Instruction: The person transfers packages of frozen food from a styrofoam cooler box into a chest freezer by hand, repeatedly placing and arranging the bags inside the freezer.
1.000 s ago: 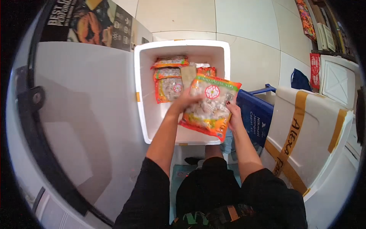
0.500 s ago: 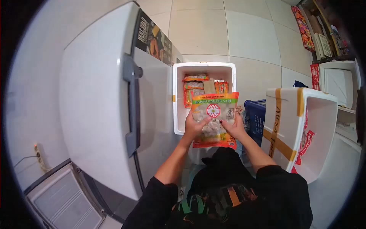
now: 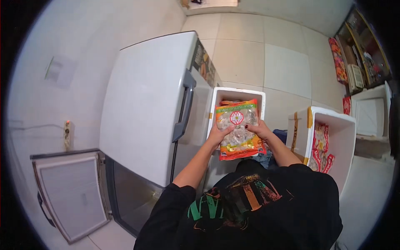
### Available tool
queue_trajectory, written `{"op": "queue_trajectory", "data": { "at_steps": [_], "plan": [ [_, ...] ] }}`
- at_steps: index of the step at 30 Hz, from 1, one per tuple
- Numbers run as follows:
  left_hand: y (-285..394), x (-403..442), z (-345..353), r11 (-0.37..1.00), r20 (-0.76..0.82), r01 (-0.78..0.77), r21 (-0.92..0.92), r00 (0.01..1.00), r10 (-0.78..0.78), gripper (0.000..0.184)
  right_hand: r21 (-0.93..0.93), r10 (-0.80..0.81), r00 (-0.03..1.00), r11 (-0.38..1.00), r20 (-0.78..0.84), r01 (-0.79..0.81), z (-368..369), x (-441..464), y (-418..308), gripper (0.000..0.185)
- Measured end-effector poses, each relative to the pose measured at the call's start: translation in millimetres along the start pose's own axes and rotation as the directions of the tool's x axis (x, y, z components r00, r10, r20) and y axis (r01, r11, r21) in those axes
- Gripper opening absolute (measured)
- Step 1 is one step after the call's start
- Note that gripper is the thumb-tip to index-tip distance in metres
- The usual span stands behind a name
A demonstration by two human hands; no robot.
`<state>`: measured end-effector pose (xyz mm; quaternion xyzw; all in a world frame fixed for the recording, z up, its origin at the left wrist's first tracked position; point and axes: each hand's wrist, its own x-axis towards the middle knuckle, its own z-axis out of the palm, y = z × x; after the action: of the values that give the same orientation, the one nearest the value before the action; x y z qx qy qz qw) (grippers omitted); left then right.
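One big white fridge [image 3: 146,100] took up the left side, w/ a lower door [image 3: 73,193] swung open nr the wall. Next biggest, a foam box [image 3: 343,152] sat over on the right w/ red & clear packs [image 3: 321,143] in it. Another foam box [image 3: 239,89] stood nr the middle, just beside the fridge, w/ a bit of orange packaging [image 3: 227,102] showing inside. Couldn't see much else in there, tbh.

Then the bag [image 3: 236,139]: orange, green & clear, full of pale round pcs, held up in front of the body & overlapping the near part of the middle box in view. Its long axis ran approx away from the body, printed top end farthest out, leaning a tad left. It was btwn the hands, so neither arm was obviously nearer, tho the right sat slightly farther fwd.

Left hand [image 3: 217,135] pinched the left edge, right hand [image 3: 261,130] the right, thumbs on the front. Fingers behind were mostly hidden, so couldn't tell their spread. Smallest thing, fwiw: a dark thumbnail [image 3: 246,126] on the right.
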<state>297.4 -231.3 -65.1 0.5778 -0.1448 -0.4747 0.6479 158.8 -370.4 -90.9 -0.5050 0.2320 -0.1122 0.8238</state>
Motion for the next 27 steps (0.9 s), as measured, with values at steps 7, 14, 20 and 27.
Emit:
{"op": "queue_trajectory", "data": {
  "at_steps": [7,14,20,27],
  "plan": [
    [-1,-29,-18,0.969,-0.136,0.049,-0.242,0.987,-0.084,0.039,-0.098,0.111,0.974,0.991,0.196,-0.093,6,7,-10,0.030],
    [-51,-158,3,0.727,-0.721,-0.585,-0.359,0.669,0.182,0.040,-0.325,0.284,0.635,0.944,0.718,-0.055,77,-7,-26,0.028],
    [-188,-450,112,0.422,-0.916,-0.856,0.298,-0.381,-0.126,0.035,-0.537,0.629,-0.451,0.777,0.634,0.329,284,-221,103,0.030],
    [-184,-451,121,0.424,-0.855,-0.815,0.396,-0.495,-0.153,0.030,-0.647,0.634,-0.488,0.743,0.600,0.171,278,-231,115,0.024]
  ]
}}
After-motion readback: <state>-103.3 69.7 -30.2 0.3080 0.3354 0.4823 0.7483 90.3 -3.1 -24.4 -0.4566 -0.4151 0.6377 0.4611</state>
